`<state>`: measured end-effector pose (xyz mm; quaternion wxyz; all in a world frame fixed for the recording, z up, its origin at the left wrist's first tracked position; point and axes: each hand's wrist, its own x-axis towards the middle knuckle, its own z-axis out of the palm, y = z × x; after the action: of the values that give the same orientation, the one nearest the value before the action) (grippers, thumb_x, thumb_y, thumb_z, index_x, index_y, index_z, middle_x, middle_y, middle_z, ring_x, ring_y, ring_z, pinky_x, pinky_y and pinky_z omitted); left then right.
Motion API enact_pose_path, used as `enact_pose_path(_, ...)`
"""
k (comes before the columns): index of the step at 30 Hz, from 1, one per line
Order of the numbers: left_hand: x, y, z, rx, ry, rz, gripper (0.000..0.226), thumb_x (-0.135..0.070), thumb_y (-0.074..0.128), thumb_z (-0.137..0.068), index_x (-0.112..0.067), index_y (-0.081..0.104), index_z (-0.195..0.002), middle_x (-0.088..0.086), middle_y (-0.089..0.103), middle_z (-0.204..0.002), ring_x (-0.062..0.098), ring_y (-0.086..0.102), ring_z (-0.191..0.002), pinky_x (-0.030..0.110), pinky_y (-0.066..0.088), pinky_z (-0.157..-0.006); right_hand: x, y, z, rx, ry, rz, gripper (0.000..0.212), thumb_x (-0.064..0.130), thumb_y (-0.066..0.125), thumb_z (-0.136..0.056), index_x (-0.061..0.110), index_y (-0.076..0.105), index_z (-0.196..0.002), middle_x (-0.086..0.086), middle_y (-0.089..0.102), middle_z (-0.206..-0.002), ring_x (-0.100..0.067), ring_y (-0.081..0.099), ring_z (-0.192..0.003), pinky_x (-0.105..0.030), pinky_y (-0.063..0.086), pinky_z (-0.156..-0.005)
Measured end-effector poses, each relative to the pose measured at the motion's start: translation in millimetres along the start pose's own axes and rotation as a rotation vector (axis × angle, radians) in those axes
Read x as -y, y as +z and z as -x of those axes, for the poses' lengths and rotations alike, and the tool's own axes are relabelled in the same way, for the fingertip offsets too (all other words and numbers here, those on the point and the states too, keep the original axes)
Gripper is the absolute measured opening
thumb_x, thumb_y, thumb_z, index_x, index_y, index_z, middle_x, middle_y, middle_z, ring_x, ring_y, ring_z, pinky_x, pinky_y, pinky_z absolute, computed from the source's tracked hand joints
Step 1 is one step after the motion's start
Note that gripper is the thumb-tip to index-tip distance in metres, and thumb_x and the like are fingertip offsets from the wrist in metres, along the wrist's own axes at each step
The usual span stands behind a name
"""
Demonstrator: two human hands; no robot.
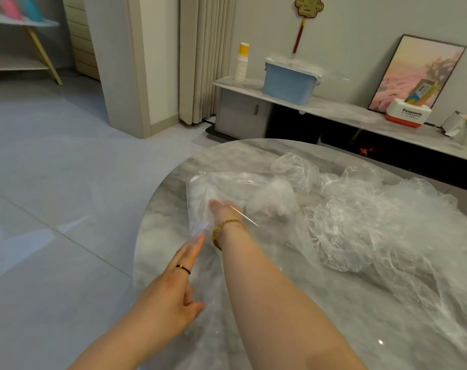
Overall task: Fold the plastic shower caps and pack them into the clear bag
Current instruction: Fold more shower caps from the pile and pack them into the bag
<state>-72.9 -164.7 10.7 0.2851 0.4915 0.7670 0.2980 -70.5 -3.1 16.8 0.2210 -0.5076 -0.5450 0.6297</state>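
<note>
Head view: right hand (223, 209) inside clear bag (227, 182), fingers veiled, hold impossible to tell; left hand (173, 289) with straight fingers (193, 247) touching bag mouth; shower caps (373, 222) heaped on desk (253, 156), right of fingers, nearer right hand.

left hand (171, 295) — black finger band (183, 269) | right hand (223, 209) — gold wrist bracelet (218, 233)

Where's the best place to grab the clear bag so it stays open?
I'd pinch the clear bag at the near rim of its mouth, coming from the left: the mouth opens toward you, and the right hand fills its right side.
</note>
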Motion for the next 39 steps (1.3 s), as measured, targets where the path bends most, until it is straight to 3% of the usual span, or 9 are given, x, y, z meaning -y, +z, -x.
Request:
enact_pose_path(3, 6, 3, -6, 0.0, -0.016, -0.017, 0.102, -0.007, 0.06, -0.083, -0.058, -0.02, -0.117, -0.018, 0.042, -0.116, 0.005, 0.052, -0.075, 0.01, 0.045, -0.075, -9, 10, -16, 0.009, 0.027, 0.022, 0.014, 0.004, 0.044, -0.093, 0.017, 0.043, -0.086, 0.001, 0.047, -0.083, -0.017, 0.042, -0.086, -0.01, 0.037, -0.043)
enact_pose_path(5, 9, 3, -9, 0.01, -0.037, -0.03, 0.103, -0.006, 0.06, -0.083, -0.057, -0.021, -0.12, -0.011, 0.045, -0.125, 0.005, 0.052, -0.069, 0.01, 0.044, -0.074, -17, 17, -25, -0.113, -0.06, 0.175, 0.007, 0.007, 0.046, -0.091, 0.013, 0.042, -0.089, -0.001, 0.045, -0.077, -0.017, 0.045, -0.082, -0.016, 0.041, -0.055)
enact_pose_path(9, 9, 4, -14, 0.036, -0.095, -0.089, 0.101, -0.012, 0.06, -0.085, -0.057, -0.028, -0.107, 0.006, 0.038, -0.142, 0.007, 0.057, -0.078, 0.006, 0.04, -0.08, -17, 18, -28, -0.243, -0.261, 0.699, 0.027, 0.021, 0.048, -0.092, 0.01, 0.04, -0.115, -0.009, 0.051, -0.12, -0.027, 0.05, -0.113, -0.033, 0.041, -0.087)
enact_pose_path(15, 10, 9, -20, 0.004, -0.097, -0.092, 0.102, -0.013, 0.059, -0.085, -0.058, -0.03, -0.106, -0.025, 0.001, -0.151, 0.007, 0.054, -0.069, 0.009, 0.044, -0.077, -18, -6, -39, -0.273, -0.178, 0.846, 0.029, 0.024, 0.044, -0.096, 0.012, 0.037, -0.121, -0.008, 0.062, -0.115, -0.027, 0.06, -0.106, -0.03, 0.044, -0.08)
enact_pose_path(21, 11, 14, -25, -0.045, -0.137, -0.11, 0.102, -0.013, 0.06, -0.086, -0.057, -0.029, -0.109, 0.003, 0.026, -0.15, 0.004, 0.048, -0.058, 0.009, 0.039, -0.06, -18, -4, -34, -0.129, -0.232, 0.635, 0.042, 0.032, 0.05, -0.093, 0.014, 0.039, -0.129, -0.008, 0.058, -0.12, -0.029, 0.053, -0.114, -0.032, 0.04, -0.093)
enact_pose_path(26, 14, 13, -25, -0.117, -0.163, -0.107, 0.096, -0.015, 0.059, -0.087, -0.049, -0.023, -0.125, -0.022, -0.013, -0.151, 0.005, 0.053, -0.065, 0.018, 0.048, -0.075, -23, -4, -35, -0.05, -0.303, 0.774, 0.052, 0.029, 0.044, -0.094, 0.018, 0.028, -0.143, -0.01, 0.045, -0.137, -0.029, 0.041, -0.126, -0.034, 0.034, -0.101)
enact_pose_path(32, 14, 18, -30, -0.172, -0.184, -0.146, 0.08, -0.031, 0.055, -0.091, -0.034, -0.003, -0.146, -0.015, -0.022, -0.151, 0.01, 0.056, -0.091, 0.025, 0.045, -0.089, -30, -22, 2, 0.097, -0.43, 1.088, 0.052, 0.016, 0.036, -0.096, 0.009, 0.019, -0.145, -0.01, 0.018, -0.152, -0.028, 0.028, -0.135, -0.033, 0.025, -0.109)
enact_pose_path(35, 7, 17, -28, -0.239, -0.184, -0.327, 0.065, -0.044, 0.044, -0.093, -0.034, 0.008, -0.147, -0.007, -0.019, -0.153, 0.015, 0.034, -0.13, 0.029, 0.026, -0.109, -31, -50, 42, 0.225, -0.516, 1.187, 0.046, 0.014, 0.034, -0.098, 0.01, 0.028, -0.143, -0.007, 0.02, -0.153, -0.025, 0.025, -0.137, -0.026, 0.02, -0.109)
enact_pose_path(39, 5, 18, -19, -0.501, -0.045, -0.54, 0.039, -0.037, 0.049, -0.093, -0.027, 0.052, -0.131, 0.012, 0.017, -0.153, 0.027, 0.022, -0.137, 0.03, -0.015, -0.108, -33, -109, 96, 0.184, -0.594, 1.093, 0.03, 0.017, 0.044, -0.096, 0.015, 0.058, -0.122, -0.001, 0.061, -0.122, -0.018, 0.053, -0.115, -0.026, 0.038, -0.097)
